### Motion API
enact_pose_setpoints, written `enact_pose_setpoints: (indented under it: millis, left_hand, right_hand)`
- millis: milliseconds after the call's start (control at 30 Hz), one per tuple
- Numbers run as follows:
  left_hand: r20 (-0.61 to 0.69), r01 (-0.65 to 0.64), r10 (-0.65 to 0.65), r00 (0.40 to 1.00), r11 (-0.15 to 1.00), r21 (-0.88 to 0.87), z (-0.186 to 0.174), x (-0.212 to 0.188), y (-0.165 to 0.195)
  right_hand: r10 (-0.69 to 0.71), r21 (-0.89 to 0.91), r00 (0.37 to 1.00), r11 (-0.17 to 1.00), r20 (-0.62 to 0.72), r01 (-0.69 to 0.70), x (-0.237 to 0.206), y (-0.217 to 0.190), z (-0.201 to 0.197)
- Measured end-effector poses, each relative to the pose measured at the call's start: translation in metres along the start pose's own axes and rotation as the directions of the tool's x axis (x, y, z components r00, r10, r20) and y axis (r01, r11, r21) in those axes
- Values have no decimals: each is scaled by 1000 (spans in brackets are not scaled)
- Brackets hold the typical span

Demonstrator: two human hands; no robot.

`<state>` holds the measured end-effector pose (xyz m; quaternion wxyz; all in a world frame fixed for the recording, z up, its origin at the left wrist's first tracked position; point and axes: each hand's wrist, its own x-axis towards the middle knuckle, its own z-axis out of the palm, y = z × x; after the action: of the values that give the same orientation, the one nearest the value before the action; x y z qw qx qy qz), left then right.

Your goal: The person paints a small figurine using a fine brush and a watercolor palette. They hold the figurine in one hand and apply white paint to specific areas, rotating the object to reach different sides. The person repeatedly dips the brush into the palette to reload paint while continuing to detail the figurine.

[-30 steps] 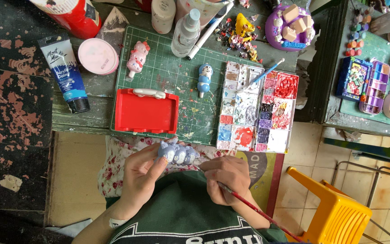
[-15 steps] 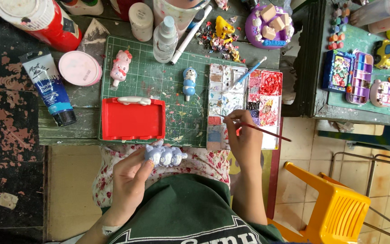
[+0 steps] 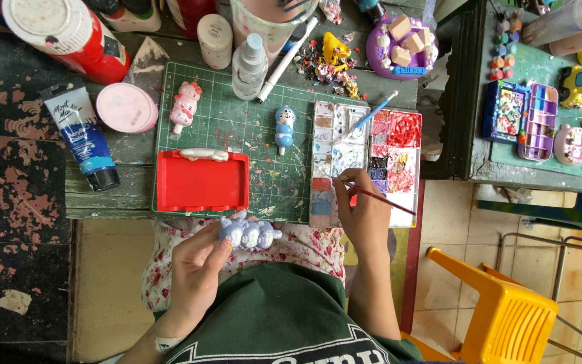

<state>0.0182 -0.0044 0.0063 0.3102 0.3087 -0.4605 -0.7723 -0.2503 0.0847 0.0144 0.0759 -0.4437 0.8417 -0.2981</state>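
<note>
The right hand [image 3: 366, 212] has moved its thin brush [image 3: 378, 197] up to the paint tray [image 3: 365, 158] at the desk's near edge for more paint, while the left hand [image 3: 200, 269] keeps gripping the small blue figure [image 3: 249, 232]

Left hand [image 3: 200, 266] curled in grip; right hand [image 3: 365, 209] pinching, extended forward.

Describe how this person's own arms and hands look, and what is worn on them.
Both forearms are bare, with no sleeves reaching them, no gloves and no rings that show. The left hand has a small pale plaster with dark marks near its wrist. The right hand and its wrist carry nothing.
</note>
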Motion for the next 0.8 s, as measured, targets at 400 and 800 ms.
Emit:
enact_pose_setpoints:
  millis: [400, 800]
  left_hand:
    - [-10, -25, 25, 1000, 999, -40, 4, -1, -5]
    - [34, -35, 36, 999, 999, -32, 6, 0, 1]
  right_hand:
    - [-81, 852, 993, 523, 89, -34, -59, -20, -14]
    - [-370, 745, 928, 629, 36, 222, -66, -32, -10]
